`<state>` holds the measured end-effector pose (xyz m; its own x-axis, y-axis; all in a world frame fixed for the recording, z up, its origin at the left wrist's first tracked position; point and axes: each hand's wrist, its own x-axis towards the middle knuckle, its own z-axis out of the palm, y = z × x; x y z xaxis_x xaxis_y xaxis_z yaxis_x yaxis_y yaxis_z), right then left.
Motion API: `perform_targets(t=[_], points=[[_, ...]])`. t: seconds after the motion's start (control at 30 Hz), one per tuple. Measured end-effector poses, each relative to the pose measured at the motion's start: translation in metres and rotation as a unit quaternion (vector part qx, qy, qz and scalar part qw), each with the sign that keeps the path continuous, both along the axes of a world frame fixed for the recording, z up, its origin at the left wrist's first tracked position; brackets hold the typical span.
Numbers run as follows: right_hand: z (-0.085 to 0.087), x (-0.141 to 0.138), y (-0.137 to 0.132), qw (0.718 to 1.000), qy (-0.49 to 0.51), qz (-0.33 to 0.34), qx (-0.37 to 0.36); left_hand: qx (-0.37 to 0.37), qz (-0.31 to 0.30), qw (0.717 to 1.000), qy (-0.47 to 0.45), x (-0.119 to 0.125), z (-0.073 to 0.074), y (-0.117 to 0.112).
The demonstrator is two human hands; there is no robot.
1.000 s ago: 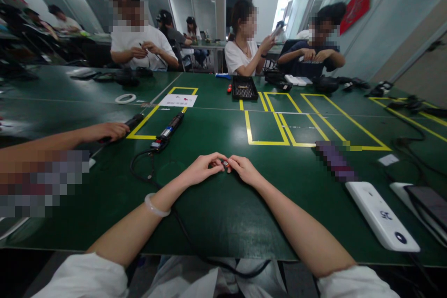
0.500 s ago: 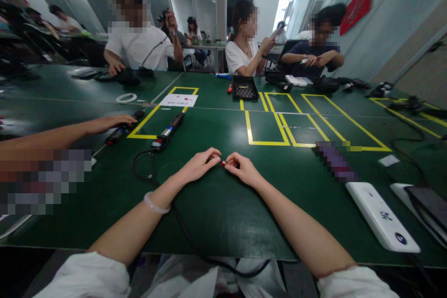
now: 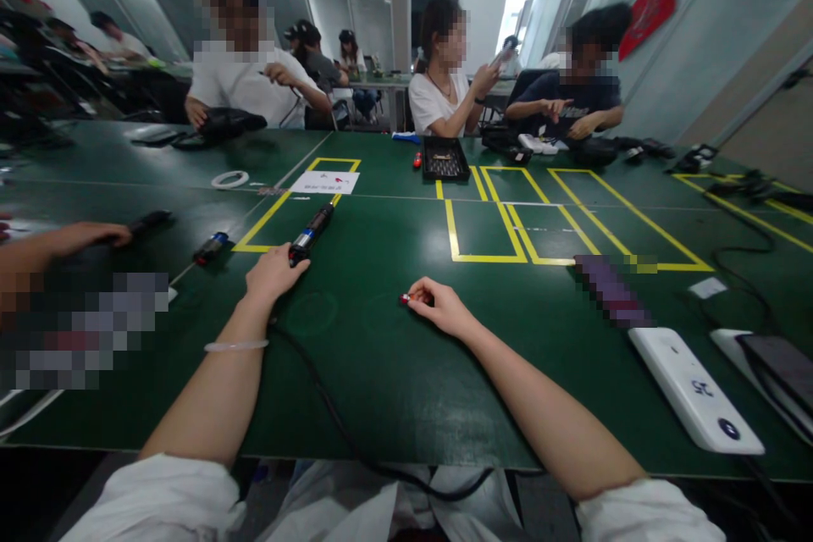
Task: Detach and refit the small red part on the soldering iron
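My left hand [image 3: 274, 275] is over the rear end of a dark, corded electric screwdriver [image 3: 313, 229], its fingers closing round it. The tool lies on the table with its tip pointing away from me; the hand hides its back part. My right hand [image 3: 438, 303] rests on the table, thumb and fingers pinched on a small red and white piece [image 3: 405, 299]. The fingers cover most of this piece, so its kind does not show. A black cord [image 3: 318, 385] runs from near my left wrist toward the table's front edge.
A black tray of small parts [image 3: 445, 159] stands ahead, a red object [image 3: 417, 160] beside it. Yellow tape outlines [image 3: 489, 260] mark the green table. A white power bank [image 3: 695, 389] lies right. At left, a co-worker's hand [image 3: 102, 234] is near another dark tool [image 3: 211, 248].
My left hand has left the small red and white piece and moved left onto the electric screwdriver. My right hand stays put, still pinching the piece. The co-worker's hand at left has drawn back leftward.
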<state>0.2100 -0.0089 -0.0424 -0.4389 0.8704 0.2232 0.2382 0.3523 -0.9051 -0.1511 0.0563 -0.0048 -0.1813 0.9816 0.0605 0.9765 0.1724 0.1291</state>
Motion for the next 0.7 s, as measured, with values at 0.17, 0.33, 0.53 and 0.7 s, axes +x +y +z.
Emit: perform_targets(t=[0.17,0.33,0.53,0.7], points=[[0.0,-0.001,0.0,1.0,0.0,0.009,0.005,0.003,-0.018,1.0,0.004,0.004,-0.003,0.005],[0.0,-0.003,0.001,0.999,-0.014,-0.012,0.041,0.017,-0.034,0.999,0.013,0.019,-0.004,0.002],[0.002,-0.009,0.0,1.0,-0.015,-0.014,0.017,0.024,-0.094,0.995,0.039,0.06,-0.002,-0.015],[0.002,-0.01,0.0,1.0,-0.002,-0.014,0.024,0.039,-0.175,0.983,0.048,0.104,0.001,-0.038]])
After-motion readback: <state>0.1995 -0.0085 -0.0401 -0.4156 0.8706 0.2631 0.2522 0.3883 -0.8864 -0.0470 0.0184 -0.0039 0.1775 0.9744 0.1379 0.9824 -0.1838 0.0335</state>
